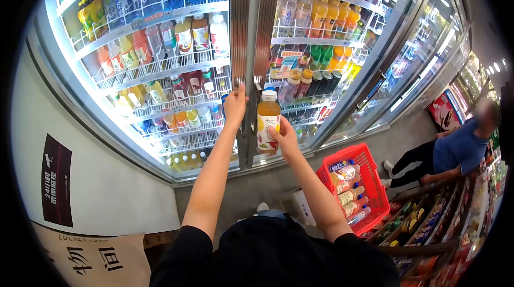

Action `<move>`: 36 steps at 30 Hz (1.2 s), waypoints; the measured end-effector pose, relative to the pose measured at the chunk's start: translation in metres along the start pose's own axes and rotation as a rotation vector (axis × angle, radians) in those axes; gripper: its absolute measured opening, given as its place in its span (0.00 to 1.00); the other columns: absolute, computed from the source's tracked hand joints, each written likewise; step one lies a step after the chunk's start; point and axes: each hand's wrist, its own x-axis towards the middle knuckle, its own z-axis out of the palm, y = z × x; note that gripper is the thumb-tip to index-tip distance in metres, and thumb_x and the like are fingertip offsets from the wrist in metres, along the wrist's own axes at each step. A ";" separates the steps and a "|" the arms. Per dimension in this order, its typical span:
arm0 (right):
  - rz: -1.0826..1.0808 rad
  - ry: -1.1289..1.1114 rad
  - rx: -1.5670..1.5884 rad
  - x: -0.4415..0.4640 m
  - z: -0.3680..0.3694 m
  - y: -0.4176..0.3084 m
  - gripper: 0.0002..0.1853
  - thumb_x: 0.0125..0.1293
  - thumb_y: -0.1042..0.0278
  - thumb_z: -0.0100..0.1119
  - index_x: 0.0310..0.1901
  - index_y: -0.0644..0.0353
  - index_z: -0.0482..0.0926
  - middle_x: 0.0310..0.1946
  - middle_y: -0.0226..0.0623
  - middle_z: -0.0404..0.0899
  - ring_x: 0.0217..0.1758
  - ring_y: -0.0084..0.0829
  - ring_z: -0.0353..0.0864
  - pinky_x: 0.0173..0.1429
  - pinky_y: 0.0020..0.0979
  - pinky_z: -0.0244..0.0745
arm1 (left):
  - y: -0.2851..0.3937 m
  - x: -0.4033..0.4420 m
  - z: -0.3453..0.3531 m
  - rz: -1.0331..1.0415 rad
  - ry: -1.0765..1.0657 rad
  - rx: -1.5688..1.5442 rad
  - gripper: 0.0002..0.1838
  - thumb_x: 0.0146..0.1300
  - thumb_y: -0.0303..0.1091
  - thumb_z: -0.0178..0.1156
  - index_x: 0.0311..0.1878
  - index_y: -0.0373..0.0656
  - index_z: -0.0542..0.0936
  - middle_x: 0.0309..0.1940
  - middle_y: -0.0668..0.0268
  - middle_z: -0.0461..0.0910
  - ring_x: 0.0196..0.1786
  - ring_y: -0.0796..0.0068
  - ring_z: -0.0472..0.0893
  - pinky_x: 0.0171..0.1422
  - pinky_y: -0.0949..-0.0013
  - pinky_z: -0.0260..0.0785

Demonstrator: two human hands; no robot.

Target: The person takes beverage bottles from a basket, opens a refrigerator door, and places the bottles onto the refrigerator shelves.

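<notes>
My right hand (287, 138) is closed around a bottle of tea (268, 121) with a white cap, amber liquid and a fruit-printed label. The bottle is upright in front of the fridge doors. My left hand (234, 108) is closed at the handle side of the left glass door, its fingers wrapped around the door handle, which is mostly hidden by them. A bit of something blue shows beside that hand. The right door's handle (256, 94) is just behind the tea bottle. Behind the left door are wire shelves (160, 65) with rows of drink bottles.
A red shopping basket (381, 190) holding several bottles is at my right. A white box (300, 206) sits on the floor near my feet. Another person (455, 148) in a blue shirt is at the right, near snack shelves (423, 217). More fridge doors (396, 81) run along the right.
</notes>
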 end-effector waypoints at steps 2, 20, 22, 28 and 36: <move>-0.032 -0.043 0.036 0.014 -0.007 -0.006 0.33 0.66 0.71 0.68 0.70 0.63 0.65 0.62 0.36 0.76 0.65 0.26 0.74 0.69 0.31 0.69 | 0.000 0.002 0.009 -0.037 0.045 -0.022 0.37 0.71 0.65 0.50 0.40 0.31 0.83 0.32 0.59 0.86 0.38 0.66 0.84 0.47 0.67 0.73; -0.091 -0.133 0.112 0.071 0.002 -0.015 0.28 0.69 0.69 0.65 0.67 0.65 0.68 0.58 0.35 0.79 0.59 0.23 0.78 0.65 0.28 0.71 | 0.016 -0.014 0.033 -0.223 0.133 -0.349 0.32 0.71 0.56 0.51 0.22 0.35 0.77 0.18 0.66 0.73 0.24 0.76 0.70 0.31 0.65 0.60; -0.102 -0.127 0.108 0.070 -0.003 -0.019 0.27 0.69 0.68 0.65 0.66 0.65 0.68 0.58 0.35 0.79 0.59 0.23 0.78 0.65 0.28 0.71 | 0.017 -0.013 0.033 -0.218 0.156 -0.342 0.32 0.70 0.56 0.51 0.21 0.36 0.76 0.17 0.67 0.71 0.23 0.75 0.69 0.31 0.65 0.59; -0.099 -0.080 0.121 0.059 -0.023 -0.030 0.26 0.69 0.68 0.64 0.66 0.65 0.69 0.57 0.36 0.79 0.58 0.24 0.78 0.65 0.28 0.71 | 0.004 -0.006 0.033 -0.229 0.131 -0.316 0.32 0.69 0.58 0.51 0.19 0.38 0.74 0.17 0.69 0.70 0.23 0.75 0.68 0.32 0.66 0.58; -0.126 -0.009 0.066 0.038 -0.014 -0.033 0.28 0.69 0.69 0.64 0.67 0.65 0.67 0.58 0.36 0.78 0.60 0.24 0.77 0.64 0.29 0.71 | 0.007 -0.052 0.019 -0.226 0.088 -0.253 0.33 0.69 0.58 0.51 0.19 0.36 0.75 0.17 0.64 0.73 0.24 0.71 0.72 0.33 0.64 0.62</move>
